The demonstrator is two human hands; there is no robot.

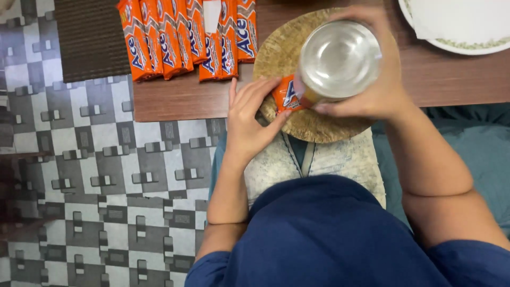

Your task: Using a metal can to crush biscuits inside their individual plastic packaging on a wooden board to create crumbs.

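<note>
My right hand (pixel 378 85) wraps around a clear glass jar (pixel 340 58), seen from above, which sits over a round woven mat (pixel 281 53) on the brown table. My left hand (pixel 249 119) pinches a small orange snack packet (pixel 287 95) against the jar's left side, near its mouth. Part of the packet is hidden behind the jar's rim. Both forearms reach up from my lap, over dark blue clothing.
A row of several orange snack packets (pixel 186 37) lies on the table (pixel 180 98) at upper left. A dark ribbed mat (pixel 90 37) lies left of them. A white plate (pixel 462 26) sits at the top right corner. Checked floor tiles (pixel 95 175) fill the left.
</note>
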